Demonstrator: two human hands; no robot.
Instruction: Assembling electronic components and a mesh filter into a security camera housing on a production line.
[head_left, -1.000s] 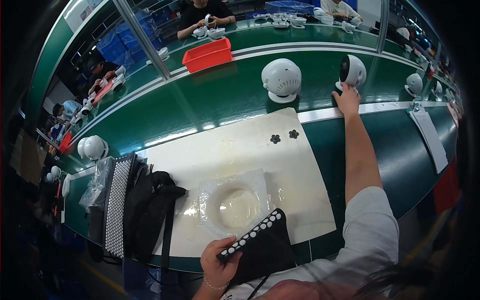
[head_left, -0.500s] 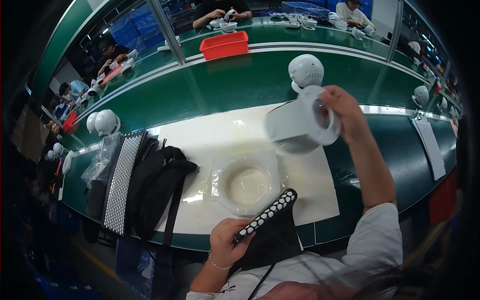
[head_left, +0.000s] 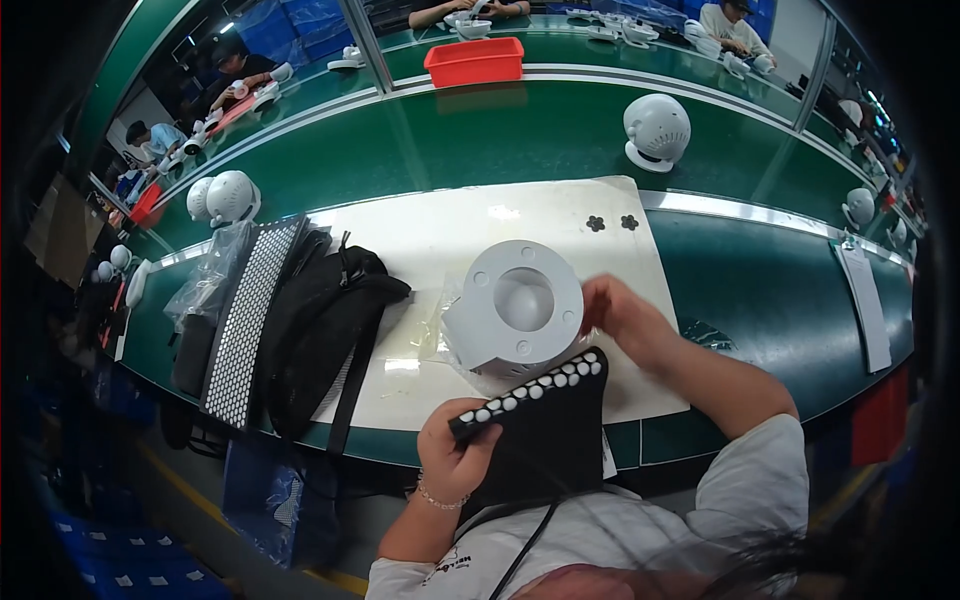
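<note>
1. Lowered since earlier, the white device (head_left: pixel 487 312) sat base-up over wrapped foam (head_left: pixel 439 335).
2. Right hand (head_left: pixel 625 320) curled beside it, hold unclear; left hand (head_left: pixel 455 452) gripped a dotted strip (head_left: pixel 534 391).
3. Placing looked done; white dots (head_left: pixel 509 403) remained.

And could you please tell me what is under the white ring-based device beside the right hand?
Crinkled clear plastic wrap shows at the left edge of the white ring-based device, over the cream board. The device hides whatever lies directly beneath its middle.
</note>
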